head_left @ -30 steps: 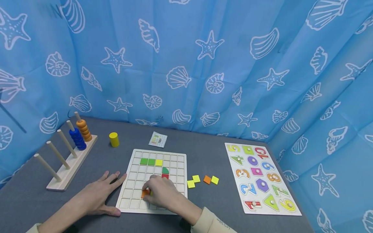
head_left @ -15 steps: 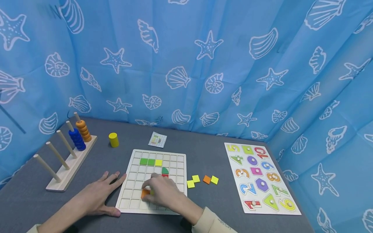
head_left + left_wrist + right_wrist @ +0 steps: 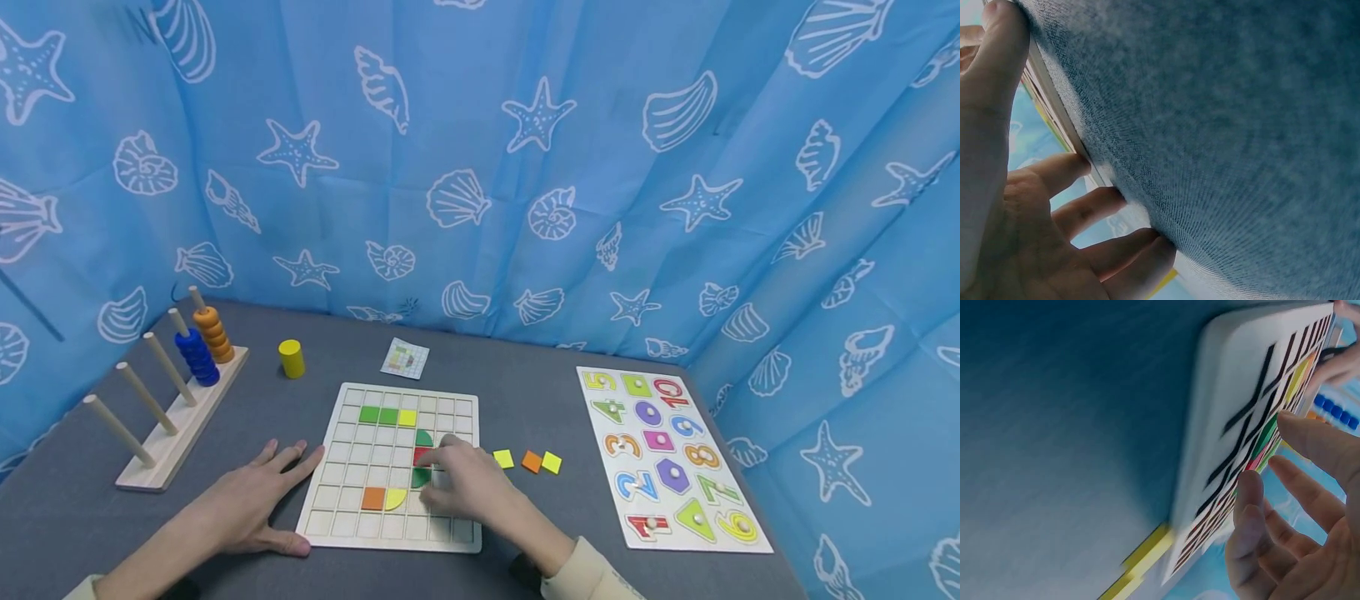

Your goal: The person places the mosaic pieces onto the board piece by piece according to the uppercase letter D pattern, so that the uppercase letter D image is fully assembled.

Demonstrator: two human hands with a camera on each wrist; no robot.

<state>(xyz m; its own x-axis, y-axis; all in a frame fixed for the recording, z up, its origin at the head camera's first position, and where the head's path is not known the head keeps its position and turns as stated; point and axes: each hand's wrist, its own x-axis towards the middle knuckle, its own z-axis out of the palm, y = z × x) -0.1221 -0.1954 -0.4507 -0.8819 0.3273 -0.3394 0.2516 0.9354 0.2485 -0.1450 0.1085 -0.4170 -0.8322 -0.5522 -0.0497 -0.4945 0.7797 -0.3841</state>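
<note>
Left hand [image 3: 255, 510] spread on desk [image 3: 251, 417], fingertips at left edge of grid board [image 3: 351, 476]; steadying it, I'd guess. Right hand [image 3: 476, 483] over board, thumb and index apart, nothing visible between, beside red tile [image 3: 422, 457] and dark green quarter-round [image 3: 421, 477]. Looks like tile-settling step. Loose yellow tiles [image 3: 551, 462] and orange tile [image 3: 532, 461] right of board: next move probably calls for pinching one, seating it in bare cell. Card [image 3: 405, 358] beyond, likely guide.

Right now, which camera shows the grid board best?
The head view: it shows the grid board from above, partly covered by the right hand. The right wrist view catches it at a steep slant; the left wrist view, only a strip of its edge.
</note>
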